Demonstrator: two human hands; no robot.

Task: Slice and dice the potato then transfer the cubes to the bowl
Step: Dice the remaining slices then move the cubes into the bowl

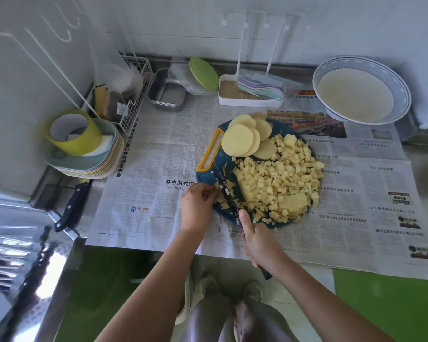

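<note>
On the near left edge of the round dark blue cutting board (204, 177) with its yellow loop handle, the left hand (195, 206) sits with fingers curled together, tips pressed down on a small clump of potato pieces (219, 196) just left of the blade. Right hand (255, 240) is clamped round the grip of a black-handled kitchen knife (226, 191), thumb laid forward along the top; the blade runs away from the person across the board, edge down among the pieces, and the butt of the handle pokes out below the wrist. A heap of pale yellow potato cubes (277, 178) fills the right half of the board, with one larger uncut chunk (294, 202) at its near side. Round potato slices (240, 141) overlap at the far edge, beside the yellow handle. The board lies on sheets of printed newspaper (146, 156) spread over the counter. A wide white bowl with a blue patterned rim (402, 95) stands at the far right, well apart from the board; no cubes are in it. Behind: a white draining tray (252, 101) holding pastel pieces, a rectangular steel tin (166, 92), a white wire basket (134, 95). Far left, a stack of pastel plates (97, 166) carries a yellow-green cup (72, 129); a second black-handled knife (72, 206) lies near it, off the paper.
</note>
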